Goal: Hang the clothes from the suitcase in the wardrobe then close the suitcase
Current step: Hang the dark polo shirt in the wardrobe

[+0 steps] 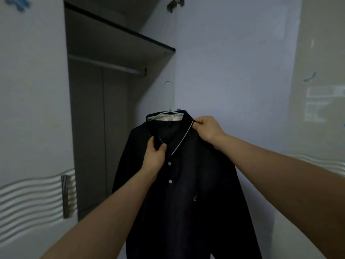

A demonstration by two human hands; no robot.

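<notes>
Left hand point(155, 156) and right hand point(207, 128) each pinch the collar of the dark shirt point(186, 184), steadying it on its hanger point(170, 101) below the wardrobe rail point(106, 64), probably to hook it there.

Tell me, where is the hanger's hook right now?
In the head view, the hanger hook sticks up from the dark shirt collar, below the wardrobe rail, unhung.

Shirt point(186, 174) on hanger point(170, 109) between both hands' fingers; wardrobe rail point(106, 65) above-left, open door point(233, 71) behind.
</notes>
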